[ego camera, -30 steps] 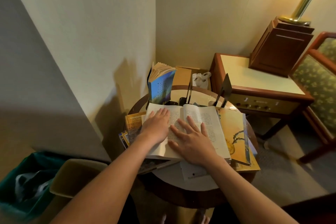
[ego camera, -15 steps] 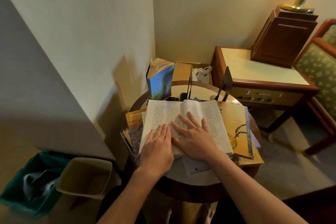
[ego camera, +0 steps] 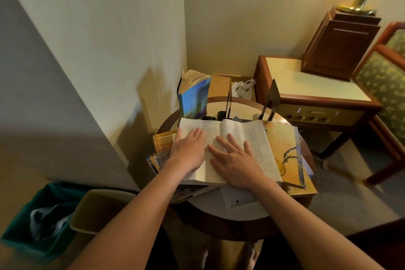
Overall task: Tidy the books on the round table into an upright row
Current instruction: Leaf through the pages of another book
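Both hands, L (ego camera: 189, 151) & R (ego camera: 235, 163), flat on open book (ego camera: 252, 138).

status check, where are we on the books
Left hand and right hand both flat on the open book. Blue book stands upright at the back. Other books lie flat under and beside the open one.

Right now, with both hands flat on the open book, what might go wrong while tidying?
1. The yellow books beneath the open book appear to overhang the round table; dragging the open book could tip them off.
2. The blue book stands with pages fanned; a knock may topple it.
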Demonstrator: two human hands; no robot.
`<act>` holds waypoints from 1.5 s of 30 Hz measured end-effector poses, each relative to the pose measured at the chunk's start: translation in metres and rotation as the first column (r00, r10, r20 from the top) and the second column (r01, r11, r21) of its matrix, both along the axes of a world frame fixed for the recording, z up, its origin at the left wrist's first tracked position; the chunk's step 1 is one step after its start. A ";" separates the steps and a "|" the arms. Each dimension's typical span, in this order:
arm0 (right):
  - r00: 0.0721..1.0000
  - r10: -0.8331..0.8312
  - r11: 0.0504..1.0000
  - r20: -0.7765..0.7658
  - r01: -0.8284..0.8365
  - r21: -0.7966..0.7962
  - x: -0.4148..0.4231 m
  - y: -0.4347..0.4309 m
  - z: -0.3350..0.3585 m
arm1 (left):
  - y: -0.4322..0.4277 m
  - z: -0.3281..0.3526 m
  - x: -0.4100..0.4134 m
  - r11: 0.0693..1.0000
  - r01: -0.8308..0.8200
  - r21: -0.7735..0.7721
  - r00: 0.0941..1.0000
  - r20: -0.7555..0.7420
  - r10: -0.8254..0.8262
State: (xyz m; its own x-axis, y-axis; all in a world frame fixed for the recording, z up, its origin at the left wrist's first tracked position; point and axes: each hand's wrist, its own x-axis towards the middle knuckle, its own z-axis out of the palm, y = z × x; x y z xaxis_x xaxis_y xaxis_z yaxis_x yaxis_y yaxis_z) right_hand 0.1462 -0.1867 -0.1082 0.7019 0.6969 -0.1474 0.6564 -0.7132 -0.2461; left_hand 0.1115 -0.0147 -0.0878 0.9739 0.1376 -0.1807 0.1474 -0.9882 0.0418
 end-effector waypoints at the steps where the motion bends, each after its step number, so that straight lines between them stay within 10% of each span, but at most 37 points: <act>1: 1.000 -0.002 1.000 0.001 0.002 0.002 0.000 0.000 -0.001 | -0.001 -0.002 -0.008 1.000 0.000 -0.010 1.000 0.010 0.000; 45: 1.000 -0.003 1.000 0.005 0.003 -0.009 -0.001 0.001 -0.002 | 0.005 -0.029 -0.057 0.833 -0.160 -0.530 0.966 0.089 0.242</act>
State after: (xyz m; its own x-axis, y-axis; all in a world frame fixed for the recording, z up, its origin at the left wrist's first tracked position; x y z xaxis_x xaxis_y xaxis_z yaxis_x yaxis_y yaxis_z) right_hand 0.1451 -0.1854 -0.1104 0.7048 0.6933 -0.1501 0.6555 -0.7174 -0.2358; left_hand 0.0546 -0.0099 -0.1163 0.9555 0.2607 -0.1382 0.2919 -0.7663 0.5724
